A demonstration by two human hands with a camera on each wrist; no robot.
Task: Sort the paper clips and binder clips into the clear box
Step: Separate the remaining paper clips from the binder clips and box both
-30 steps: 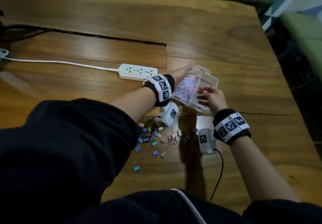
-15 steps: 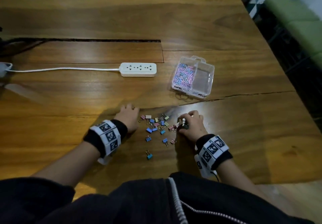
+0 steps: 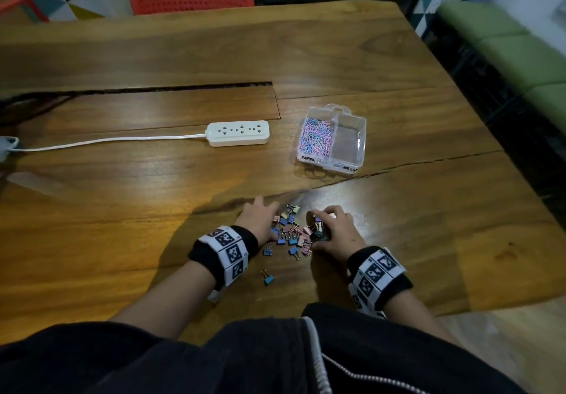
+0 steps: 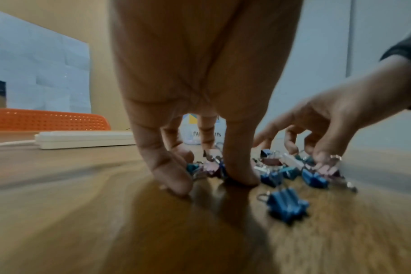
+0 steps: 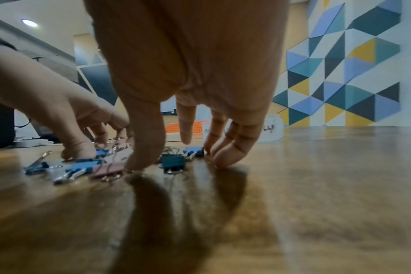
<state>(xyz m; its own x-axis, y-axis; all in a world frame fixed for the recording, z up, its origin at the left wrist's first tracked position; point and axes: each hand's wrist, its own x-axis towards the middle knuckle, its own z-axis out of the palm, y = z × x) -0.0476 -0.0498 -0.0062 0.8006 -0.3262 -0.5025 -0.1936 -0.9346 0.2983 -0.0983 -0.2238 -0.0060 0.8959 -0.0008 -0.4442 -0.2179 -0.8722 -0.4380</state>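
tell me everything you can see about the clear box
The clear box is see-through plastic, lidless and upright on the wooden table, right of the power strip. A divider splits it: the left compartment holds pastel paper clips, the right looks empty. Handwritten labels mark its near wall. No hand touches it.

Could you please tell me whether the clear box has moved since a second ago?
Yes. The clear box, then lifted and tilted in both hands, now rests flat on the table, right of the power strip.

Binder clips (image 3: 291,234) partly hidden under both hands; box label (image 3: 346,167) too small to read; power-strip cable (image 3: 107,141) cut off at table's left edge.
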